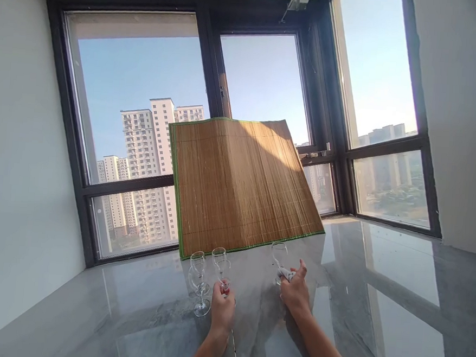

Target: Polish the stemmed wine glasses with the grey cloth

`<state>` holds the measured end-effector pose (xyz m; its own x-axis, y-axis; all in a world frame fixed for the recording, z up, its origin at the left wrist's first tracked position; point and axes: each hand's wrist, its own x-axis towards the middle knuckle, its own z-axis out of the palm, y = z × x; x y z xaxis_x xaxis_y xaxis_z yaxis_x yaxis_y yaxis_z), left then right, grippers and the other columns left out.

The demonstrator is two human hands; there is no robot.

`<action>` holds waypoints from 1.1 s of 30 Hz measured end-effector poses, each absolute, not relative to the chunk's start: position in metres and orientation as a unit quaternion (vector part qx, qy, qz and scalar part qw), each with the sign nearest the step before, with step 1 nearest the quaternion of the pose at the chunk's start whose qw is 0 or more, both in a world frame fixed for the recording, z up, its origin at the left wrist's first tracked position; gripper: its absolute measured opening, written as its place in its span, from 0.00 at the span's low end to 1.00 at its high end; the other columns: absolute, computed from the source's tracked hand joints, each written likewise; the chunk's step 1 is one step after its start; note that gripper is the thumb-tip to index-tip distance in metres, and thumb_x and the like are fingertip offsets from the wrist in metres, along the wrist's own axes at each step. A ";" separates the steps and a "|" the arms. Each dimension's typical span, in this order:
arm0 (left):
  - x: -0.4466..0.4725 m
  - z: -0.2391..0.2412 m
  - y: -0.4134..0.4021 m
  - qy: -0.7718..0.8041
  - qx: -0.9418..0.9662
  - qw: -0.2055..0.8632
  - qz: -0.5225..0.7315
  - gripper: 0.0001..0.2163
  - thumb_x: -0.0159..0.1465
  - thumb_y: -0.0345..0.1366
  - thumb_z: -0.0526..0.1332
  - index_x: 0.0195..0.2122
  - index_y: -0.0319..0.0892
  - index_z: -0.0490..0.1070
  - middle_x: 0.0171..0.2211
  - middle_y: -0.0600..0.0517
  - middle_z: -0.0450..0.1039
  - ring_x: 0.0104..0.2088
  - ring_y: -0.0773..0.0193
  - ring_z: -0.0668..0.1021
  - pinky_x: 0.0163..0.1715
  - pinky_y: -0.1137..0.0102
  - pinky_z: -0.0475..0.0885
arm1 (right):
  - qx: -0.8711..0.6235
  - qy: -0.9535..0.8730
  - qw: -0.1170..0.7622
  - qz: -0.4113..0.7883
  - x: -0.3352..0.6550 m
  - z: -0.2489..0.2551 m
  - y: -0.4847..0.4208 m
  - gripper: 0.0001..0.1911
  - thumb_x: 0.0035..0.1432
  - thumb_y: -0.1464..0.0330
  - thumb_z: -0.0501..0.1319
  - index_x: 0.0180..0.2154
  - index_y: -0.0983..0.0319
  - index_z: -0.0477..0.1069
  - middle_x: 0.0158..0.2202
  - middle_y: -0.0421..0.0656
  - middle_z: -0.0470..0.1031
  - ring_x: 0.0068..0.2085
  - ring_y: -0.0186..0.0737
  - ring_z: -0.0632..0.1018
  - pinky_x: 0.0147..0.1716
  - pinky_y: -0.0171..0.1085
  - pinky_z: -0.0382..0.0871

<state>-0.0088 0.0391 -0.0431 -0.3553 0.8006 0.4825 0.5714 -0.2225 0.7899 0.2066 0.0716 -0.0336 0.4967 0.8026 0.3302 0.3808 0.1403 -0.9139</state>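
My left hand (222, 308) is closed round the stem of a small clear wine glass (221, 260) that stands on the glossy grey floor (375, 318). My right hand (294, 290) is closed on a second clear glass (279, 254), with a white cloth (285, 273) showing between the fingers and the glass. Two more stemmed glasses (198, 280) stand just left of my left hand, close together and untouched.
A bamboo mat with a green edge (241, 185) leans against the window just beyond the glasses. Dark-framed windows (140, 182) run across the back and right, with tower blocks outside. White walls stand at the left and the right.
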 end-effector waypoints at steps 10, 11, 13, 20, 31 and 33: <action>0.009 0.001 -0.007 0.627 0.636 0.013 0.449 0.15 0.64 0.43 0.55 0.47 0.45 0.75 0.33 0.50 0.78 0.34 0.59 0.78 0.34 0.68 0.66 | -0.524 -0.603 0.596 0.089 0.189 -0.024 0.015 0.34 0.53 0.70 0.51 0.62 0.61 0.46 0.36 0.41 0.73 0.33 0.42 0.77 0.34 0.37 0.68; 0.009 0.004 -0.010 0.635 0.646 -0.014 0.424 0.14 0.64 0.42 0.56 0.46 0.46 0.75 0.32 0.50 0.77 0.35 0.58 0.77 0.34 0.68 0.65 | -0.499 -0.621 0.598 0.088 0.185 -0.023 0.012 0.35 0.52 0.72 0.51 0.62 0.61 0.46 0.35 0.40 0.73 0.32 0.41 0.76 0.35 0.36 0.69; 0.010 0.005 -0.013 0.635 0.663 -0.066 0.392 0.12 0.63 0.40 0.57 0.43 0.47 0.77 0.31 0.50 0.77 0.38 0.55 0.76 0.37 0.66 0.64 | -0.448 -0.659 0.599 0.079 0.178 -0.020 0.006 0.35 0.51 0.75 0.51 0.61 0.60 0.47 0.35 0.39 0.73 0.31 0.38 0.76 0.36 0.35 0.69; 0.007 0.001 -0.010 0.609 0.694 -0.178 0.340 0.11 0.61 0.33 0.60 0.42 0.51 0.79 0.33 0.51 0.76 0.43 0.53 0.70 0.46 0.60 0.60 | -0.375 -0.732 0.569 -0.004 0.171 -0.016 -0.004 0.34 0.52 0.78 0.52 0.60 0.58 0.52 0.39 0.42 0.76 0.36 0.39 0.78 0.39 0.35 0.71; 0.006 0.001 -0.009 0.570 0.726 -0.173 0.345 0.16 0.62 0.29 0.59 0.46 0.55 0.77 0.34 0.54 0.75 0.42 0.56 0.67 0.47 0.60 0.58 | -0.464 -0.642 0.610 0.020 0.187 -0.018 0.011 0.28 0.54 0.77 0.50 0.57 0.58 0.55 0.37 0.41 0.76 0.37 0.41 0.78 0.37 0.36 0.68; 0.006 0.000 -0.008 0.571 0.727 -0.159 0.346 0.16 0.62 0.30 0.59 0.48 0.55 0.76 0.35 0.53 0.75 0.43 0.55 0.67 0.46 0.60 0.59 | -0.447 -0.643 0.617 0.073 0.188 -0.019 0.014 0.29 0.52 0.77 0.51 0.57 0.59 0.55 0.35 0.39 0.74 0.34 0.39 0.76 0.37 0.36 0.67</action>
<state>0.0059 -0.0082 0.0004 0.1071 0.7203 0.6854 0.9410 -0.2961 0.1641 0.1878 0.0140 -0.0186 0.1614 0.6656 0.7286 0.4860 0.5890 -0.6457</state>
